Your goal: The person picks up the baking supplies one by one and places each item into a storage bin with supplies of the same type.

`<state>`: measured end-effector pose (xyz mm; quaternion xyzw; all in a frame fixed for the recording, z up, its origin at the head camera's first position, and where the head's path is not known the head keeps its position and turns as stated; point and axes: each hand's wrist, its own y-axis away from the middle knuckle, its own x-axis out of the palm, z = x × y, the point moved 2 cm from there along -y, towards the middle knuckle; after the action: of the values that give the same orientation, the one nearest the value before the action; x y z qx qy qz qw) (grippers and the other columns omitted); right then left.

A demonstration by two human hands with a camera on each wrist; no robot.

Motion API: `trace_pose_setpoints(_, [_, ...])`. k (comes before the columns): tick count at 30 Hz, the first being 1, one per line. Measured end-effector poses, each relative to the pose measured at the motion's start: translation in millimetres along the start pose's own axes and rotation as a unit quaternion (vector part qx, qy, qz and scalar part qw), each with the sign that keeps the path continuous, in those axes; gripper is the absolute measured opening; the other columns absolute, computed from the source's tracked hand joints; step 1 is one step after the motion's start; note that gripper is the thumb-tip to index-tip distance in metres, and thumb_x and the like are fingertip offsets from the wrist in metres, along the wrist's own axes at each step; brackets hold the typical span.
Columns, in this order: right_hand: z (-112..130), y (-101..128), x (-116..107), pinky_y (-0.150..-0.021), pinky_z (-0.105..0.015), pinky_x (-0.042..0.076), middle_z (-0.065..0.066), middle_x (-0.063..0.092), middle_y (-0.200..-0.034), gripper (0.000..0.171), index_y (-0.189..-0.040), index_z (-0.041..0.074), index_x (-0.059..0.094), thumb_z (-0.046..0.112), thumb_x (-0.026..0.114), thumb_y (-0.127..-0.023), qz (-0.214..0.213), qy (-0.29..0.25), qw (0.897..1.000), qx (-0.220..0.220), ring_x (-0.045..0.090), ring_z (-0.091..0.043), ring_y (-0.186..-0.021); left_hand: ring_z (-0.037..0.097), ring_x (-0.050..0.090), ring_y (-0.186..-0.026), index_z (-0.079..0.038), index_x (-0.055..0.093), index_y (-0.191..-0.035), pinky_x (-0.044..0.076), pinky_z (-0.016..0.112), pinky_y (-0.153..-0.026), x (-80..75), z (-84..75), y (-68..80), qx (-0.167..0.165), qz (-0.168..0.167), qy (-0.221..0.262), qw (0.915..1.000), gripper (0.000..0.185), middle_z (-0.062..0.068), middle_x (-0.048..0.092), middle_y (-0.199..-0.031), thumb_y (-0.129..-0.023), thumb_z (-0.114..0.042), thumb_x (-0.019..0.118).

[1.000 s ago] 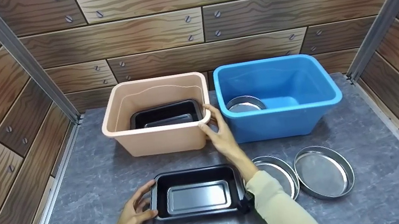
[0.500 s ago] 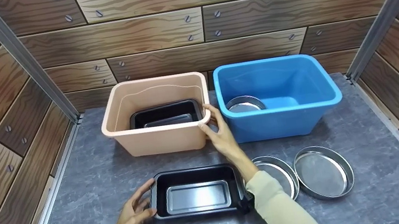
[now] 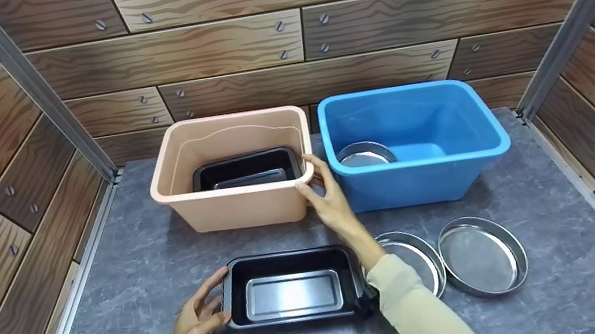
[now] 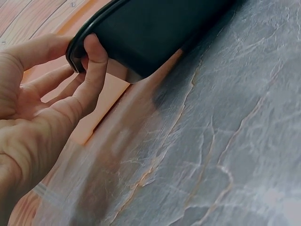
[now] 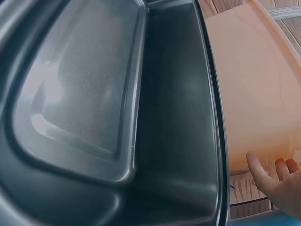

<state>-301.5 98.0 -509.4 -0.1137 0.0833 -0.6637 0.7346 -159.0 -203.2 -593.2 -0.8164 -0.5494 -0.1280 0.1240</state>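
Note:
A black loaf pan [image 3: 293,294] lies low in the middle of the head view. My left hand [image 3: 194,327] grips its left end, thumb at the near corner and fingers at the far one. In the left wrist view, that pan [image 4: 141,37] is tilted, its end between thumb and fingers. My right hand [image 3: 334,206] reaches past the pan's right end and holds the front right corner of a peach plastic bin [image 3: 245,213]. Its thumb is on the front and its fingers are round the side. A second dark loaf pan [image 3: 247,168] lies inside this bin.
A blue bin [image 3: 406,186] stands right of the peach one, with a round metal pan [image 3: 365,157] in it. Two round pans sit on the grey table [image 3: 136,309]: one [image 3: 415,261] partly behind my right sleeve, the other [image 3: 482,257] farther right. Wood-patterned walls enclose three sides.
My left hand and the loaf pan have shifted very slightly left. The right hand keeps its place on the peach bin's corner.

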Motion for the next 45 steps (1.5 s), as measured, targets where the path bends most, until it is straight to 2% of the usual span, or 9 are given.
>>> trace_pose_setpoints(4, [17.0, 6.0, 2.4, -0.087, -0.061, 0.051, -0.016, 0.045, -0.138, 0.059, -0.148, 0.009, 0.035, 0.012, 0.062, -0.095, 0.007, -0.005, 1.0, -0.001, 0.049, -0.032, -0.12, 0.048, 0.043, -0.127, 0.001, 0.026, -0.151, 0.052, 0.042, -0.094, -1.3, -0.4, 1.5, 0.016, 0.007, 0.002, 0.9998, 0.077, 0.022, 0.02, -0.155, -0.082, 0.02, 0.055])
trace_pose_setpoints(9, [17.5, 6.6, 2.6, -0.086, -0.062, 0.051, -0.016, 0.046, -0.138, 0.06, -0.149, 0.007, 0.034, 0.011, 0.062, -0.095, 0.006, -0.004, 1.0, -0.004, 0.05, -0.03, -0.118, 0.045, 0.044, -0.127, 0.006, 0.023, -0.15, 0.052, 0.04, -0.095, -4.3, -1.0, 4.1, 0.041, 0.01, 0.013, 0.999, 0.075, 0.027, 0.019, -0.153, -0.083, 0.022, 0.052])
trace_pose_setpoints(13, [17.4, 6.6, 2.7, -0.086, -0.061, 0.051, -0.017, 0.044, -0.14, 0.06, -0.148, 0.006, 0.034, 0.009, 0.062, -0.095, 0.007, -0.004, 1.0, -0.01, 0.049, -0.035, -0.121, 0.043, 0.045, -0.128, 0.007, 0.022, -0.15, 0.052, 0.037, -0.095, -7.2, -3.5, 6.3, 0.06, 0.003, 0.016, 0.9981, 0.074, 0.027, 0.019, -0.152, -0.084, 0.022, 0.051])
trace_pose_setpoints(17, [17.7, 6.5, 2.6, -0.088, -0.057, 0.052, -0.017, 0.043, -0.141, 0.058, -0.147, 0.008, 0.036, 0.009, 0.062, -0.095, 0.005, -0.002, 1.0, -0.014, 0.048, -0.037, -0.123, 0.043, 0.043, -0.127, 0.006, 0.022, -0.15, 0.051, 0.038, -0.097, -10.4, -7.1, 7.2, 0.073, -0.007, 0.016, 0.9972, 0.075, 0.027, 0.018, -0.153, -0.084, 0.021, 0.053])
trace_pose_setpoints(20, [17.9, 6.3, 2.8, -0.092, -0.047, 0.053, -0.015, 0.042, -0.144, 0.058, -0.147, 0.009, 0.037, 0.009, 0.062, -0.095, 0.003, 0.008, 1.0, -0.016, 0.048, -0.034, -0.124, 0.04, 0.042, -0.131, 0.005, 0.024, -0.15, 0.051, 0.035, -0.097, -13.0, -10.0, 8.6, 0.074, -0.024, 0.007, 0.997, 0.075, 0.024, 0.019, -0.154, -0.084, 0.02, 0.054])
trace_pose_setpoints(24, [18.7, 5.5, 3.0, -0.096, -0.038, 0.049, -0.014, 0.04, -0.147, 0.058, -0.147, 0.006, 0.037, 0.009, 0.062, -0.095, 0.001, 0.02, 0.999, -0.027, 0.047, -0.034, -0.126, 0.034, 0.042, -0.133, 0.005, 0.025, -0.15, 0.051, 0.032, -0.096, -15.4, -14.9, 10.6, 0.076, -0.04, 0.005, 0.9963, 0.075, 0.021, 0.02, -0.155, -0.083, 0.02, 0.054])
trace_pose_setpoints(30, [19.2, 4.7, 2.6, -0.104, -0.042, 0.042, -0.014, 0.039, -0.148, 0.058, -0.147, 0.002, 0.036, 0.007, 0.061, -0.095, -0.003, 0.026, 0.999, -0.045, 0.045, -0.034, -0.127, 0.032, 0.044, -0.131, 0.007, 0.026, -0.149, 0.051, 0.032, -0.097, -15.0, -22.7, 12.8, 0.1, -0.052, 0.011, 0.9936, 0.074, 0.023, 0.021, -0.154, -0.082, 0.022, 0.053])
trace_pose_setpoints(37, [16.8, 4.2, 2.6, -0.109, -0.044, 0.036, -0.015, 0.04, -0.148, 0.056, -0.145, -0.001, 0.037, 0.005, 0.061, -0.095, -0.004, 0.038, 0.998, -0.059, 0.044, -0.033, -0.128, 0.037, 0.05, -0.125, 0.012, 0.018, -0.149, 0.051, 0.035, -0.096, -15.4, -27.0, 13.8, 0.145, -0.022, 0.06, 0.9874, 0.073, 0.029, 0.017, -0.151, -0.083, 0.027, 0.044])
trace_pose_setpoints(45, [17.2, 4.8, 1.5, -0.107, -0.047, 0.039, -0.014, 0.041, -0.147, 0.056, -0.146, 0.004, 0.038, 0.007, 0.061, -0.095, -0.002, 0.041, 0.998, -0.051, 0.046, -0.033, -0.126, 0.04, 0.049, -0.125, 0.012, 0.017, -0.149, 0.05, 0.038, -0.097, -14.8, -29.8, 14.9, 0.16, -0.015, 0.067, 0.9847, 0.073, 0.032, 0.015, -0.151, -0.082, 0.028, 0.043])
